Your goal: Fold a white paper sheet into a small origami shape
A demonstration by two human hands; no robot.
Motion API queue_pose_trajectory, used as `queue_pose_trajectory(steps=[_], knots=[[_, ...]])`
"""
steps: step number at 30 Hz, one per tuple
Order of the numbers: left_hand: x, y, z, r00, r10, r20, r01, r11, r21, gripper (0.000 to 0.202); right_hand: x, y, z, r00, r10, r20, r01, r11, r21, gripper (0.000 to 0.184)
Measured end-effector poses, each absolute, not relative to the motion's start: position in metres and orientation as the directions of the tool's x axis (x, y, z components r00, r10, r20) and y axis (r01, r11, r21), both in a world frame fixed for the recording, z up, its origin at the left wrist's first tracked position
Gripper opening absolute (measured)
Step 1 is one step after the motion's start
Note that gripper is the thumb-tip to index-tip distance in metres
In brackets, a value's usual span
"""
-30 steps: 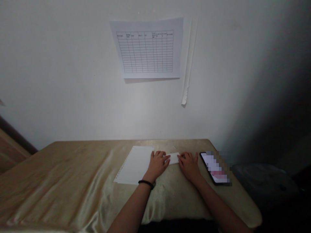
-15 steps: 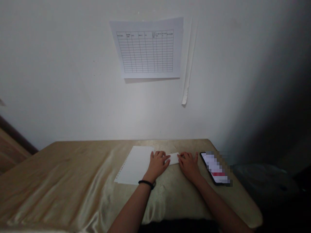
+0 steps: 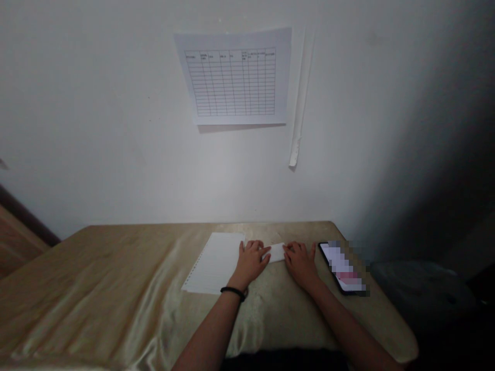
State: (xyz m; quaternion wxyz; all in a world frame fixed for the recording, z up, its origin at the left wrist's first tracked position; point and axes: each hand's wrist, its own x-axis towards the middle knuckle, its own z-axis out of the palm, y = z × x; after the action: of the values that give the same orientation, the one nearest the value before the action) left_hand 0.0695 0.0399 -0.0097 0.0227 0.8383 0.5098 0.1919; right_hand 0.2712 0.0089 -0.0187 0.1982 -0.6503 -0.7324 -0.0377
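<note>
A small folded white paper (image 3: 276, 253) lies on the cloth-covered table between my two hands. My left hand (image 3: 252, 261) has its thumb and index finger on the paper's left end, and the other fingers curl beside it. At the right end, the fingertips of my right hand (image 3: 300, 262) press on the edge, with one finger sticking out to the right. Left of my left hand are loose-leaf sheets (image 3: 214, 263) with punched holes along one side, partly covered by that hand.
A phone (image 3: 342, 268) with its screen lit, partly blurred out, rests right of my right hand. The table (image 3: 127, 278) wears a wrinkled gold cloth and meets the wall. A printed table sheet (image 3: 235, 82) and a white strip (image 3: 299, 108) are on the wall.
Both hands and the folded paper stay almost exactly where they were. On the phone screen, the red patch looks paler and larger.
</note>
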Motion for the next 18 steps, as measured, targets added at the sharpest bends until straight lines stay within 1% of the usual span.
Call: queue_pose_trajectory(steps=[5, 18], knots=[[0.0695, 0.0385, -0.0076, 0.415, 0.861, 0.296, 0.848, -0.483, 0.217, 0.032, 0.2721, 0.0101, -0.0211, -0.085, 0.933, 0.350, 0.964, 0.166, -0.209, 0.036], [0.0731, 0.0351, -0.0048, 0.403, 0.866, 0.295, 0.864, -0.467, 0.191, 0.033, 0.2731, 0.0105, -0.0214, -0.060, 0.950, 0.306, 0.961, 0.138, -0.240, 0.036]])
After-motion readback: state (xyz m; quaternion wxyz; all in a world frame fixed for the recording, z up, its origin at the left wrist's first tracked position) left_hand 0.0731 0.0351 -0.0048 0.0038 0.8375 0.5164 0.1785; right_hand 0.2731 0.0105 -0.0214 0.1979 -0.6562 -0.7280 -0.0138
